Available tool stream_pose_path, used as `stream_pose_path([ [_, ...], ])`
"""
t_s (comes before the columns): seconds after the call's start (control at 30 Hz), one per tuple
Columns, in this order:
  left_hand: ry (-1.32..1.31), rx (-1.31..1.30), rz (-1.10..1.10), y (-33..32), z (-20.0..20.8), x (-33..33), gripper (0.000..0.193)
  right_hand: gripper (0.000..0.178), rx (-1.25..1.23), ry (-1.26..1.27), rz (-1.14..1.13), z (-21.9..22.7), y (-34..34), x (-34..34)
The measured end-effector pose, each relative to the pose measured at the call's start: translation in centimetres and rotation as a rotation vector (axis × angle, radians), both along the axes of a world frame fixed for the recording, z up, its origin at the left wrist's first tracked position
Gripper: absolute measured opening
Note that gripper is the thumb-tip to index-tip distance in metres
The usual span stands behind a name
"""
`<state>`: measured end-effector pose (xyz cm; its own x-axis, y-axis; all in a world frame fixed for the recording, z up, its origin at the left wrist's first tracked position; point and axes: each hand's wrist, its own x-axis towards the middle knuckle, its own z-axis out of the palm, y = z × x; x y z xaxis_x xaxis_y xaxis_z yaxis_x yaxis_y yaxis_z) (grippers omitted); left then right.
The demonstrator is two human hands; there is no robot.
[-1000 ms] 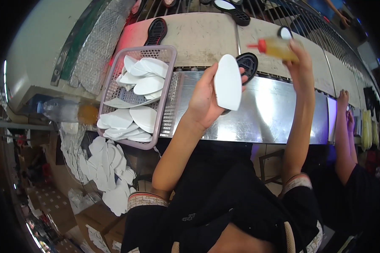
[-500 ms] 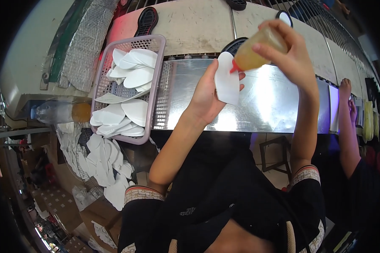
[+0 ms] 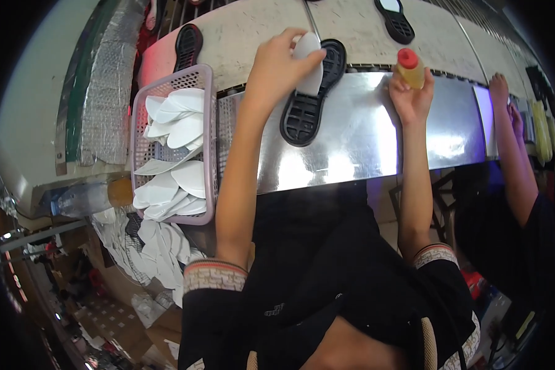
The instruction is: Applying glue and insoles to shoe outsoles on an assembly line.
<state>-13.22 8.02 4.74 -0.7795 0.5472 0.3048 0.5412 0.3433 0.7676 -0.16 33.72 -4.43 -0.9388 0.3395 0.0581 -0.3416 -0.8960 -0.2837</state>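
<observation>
My left hand (image 3: 272,66) pinches a white foam pad (image 3: 310,77) by its upper part. The pad is over the upper half of a black shoe sole (image 3: 303,114); whether the two touch, I cannot tell. The sole, its gridded side up, lies aslant across the conveyor's edge and a shiny metal plate (image 3: 357,132). Over to the right, my right hand (image 3: 411,102) is closed around a squeeze bottle (image 3: 413,75) of yellowish liquid, its red cap uppermost.
A pale purple basket (image 3: 208,142) of white pads (image 3: 182,132) stands left of the plate. More black soles (image 3: 188,46) lie on the pale conveyor (image 3: 246,37), one with white on it (image 3: 396,21). A co-worker's arms (image 3: 509,142) reach in at right.
The bottle has left the white pad and moved right and upright in my right hand. My left hand has turned over and carried the pad up over a sole, which now lies partly on the plate.
</observation>
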Motion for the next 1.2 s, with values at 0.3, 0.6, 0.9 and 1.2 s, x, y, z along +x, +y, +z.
stream_pose_path([
  [0.3,0.321,-0.657,-0.168,8.2,-3.0,-3.2,0.046,0.034,-0.066,0.033,0.027,-1.5,1.9,-0.1],
  [0.6,0.490,-0.571,-0.060,6.6,-5.7,-2.1,0.047,0.033,-0.085,0.017,0.005,-0.7,1.5,-0.8],
  [0.9,0.212,-0.550,-0.465,2.6,-4.5,-4.0,0.058,0.031,-0.067,-0.038,-0.034,-0.9,1.0,0.0],
  [1.2,0.210,-0.526,-0.107,2.7,-5.8,3.5,0.060,0.034,-0.033,0.022,-0.110,-0.7,1.6,0.3],
])
